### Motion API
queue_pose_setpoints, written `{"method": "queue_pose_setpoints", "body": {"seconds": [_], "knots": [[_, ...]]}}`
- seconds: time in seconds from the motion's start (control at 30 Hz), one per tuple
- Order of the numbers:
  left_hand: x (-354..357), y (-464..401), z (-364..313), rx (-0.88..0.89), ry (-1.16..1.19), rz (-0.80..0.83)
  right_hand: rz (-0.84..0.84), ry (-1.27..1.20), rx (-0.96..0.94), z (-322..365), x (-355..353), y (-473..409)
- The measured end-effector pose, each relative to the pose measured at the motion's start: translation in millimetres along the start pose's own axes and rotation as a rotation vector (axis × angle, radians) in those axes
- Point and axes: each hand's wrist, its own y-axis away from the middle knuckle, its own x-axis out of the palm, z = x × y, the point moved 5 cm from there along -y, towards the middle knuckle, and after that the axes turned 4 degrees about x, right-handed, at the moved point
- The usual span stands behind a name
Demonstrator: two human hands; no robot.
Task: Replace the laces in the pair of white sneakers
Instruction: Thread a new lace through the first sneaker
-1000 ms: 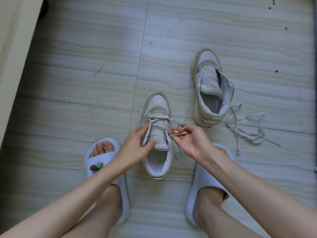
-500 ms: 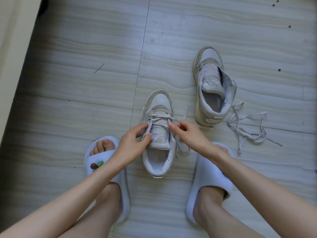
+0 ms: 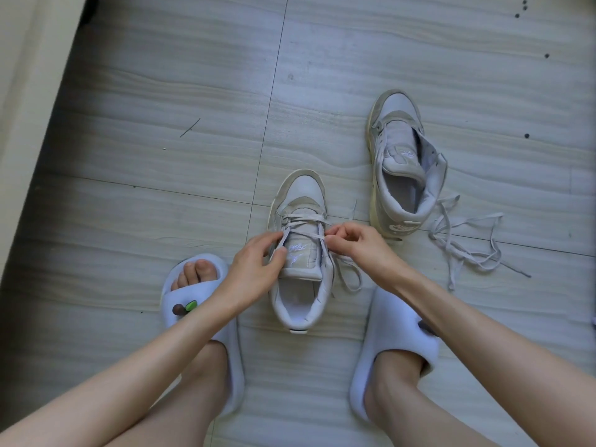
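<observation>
A white sneaker (image 3: 303,195) stands on the floor between my feet, toe pointing away, with a pale lace (image 3: 303,217) crossed through its lower eyelets. My left hand (image 3: 254,266) pinches the left side of the lace beside the tongue. My right hand (image 3: 358,243) pinches the lace at the shoe's right eyelet row, and a loose end (image 3: 350,275) trails below it. The second white sneaker (image 3: 403,156) lies farther right with no lace in it. A loose lace (image 3: 467,240) is tangled on the floor to its right.
My feet in white slippers, the left slipper (image 3: 200,317) and the right slipper (image 3: 393,337), flank the near sneaker on the grey tiled floor (image 3: 161,124). A pale wall or furniture edge (image 3: 29,75) runs along the left.
My right hand moved in from the shoe's right side to the right eyelet row, bringing the lace end with it. My left hand shifted slightly up along the tongue.
</observation>
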Motion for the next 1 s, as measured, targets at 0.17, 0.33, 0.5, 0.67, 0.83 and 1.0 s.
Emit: {"method": "queue_pose_setpoints", "body": {"seconds": [0.17, 0.33, 0.5, 0.67, 0.83, 1.0], "knots": [[-5, 1, -2, 0.027, -0.008, -0.021, -0.069, -0.027, 0.028, 2, -12, -11], [-10, 2, -9, 0.067, -0.049, -0.058, 0.02, 0.252, 0.069, 8, -1, -22], [-22, -4, -2, -0.036, -0.106, -0.133, -0.014, 0.599, -0.052, 18, -3, -20], [-34, -10, 9, -0.151, -0.003, -0.159, -0.001, 0.359, -0.104, 28, -21, -5], [-43, -14, -13, -0.001, -0.065, -0.331, -0.005, 0.017, -0.185, 44, -41, 17], [-17, -17, -61, 0.06, 0.113, 0.026, 0.109, -0.047, -0.205, 58, -30, 29]]}}
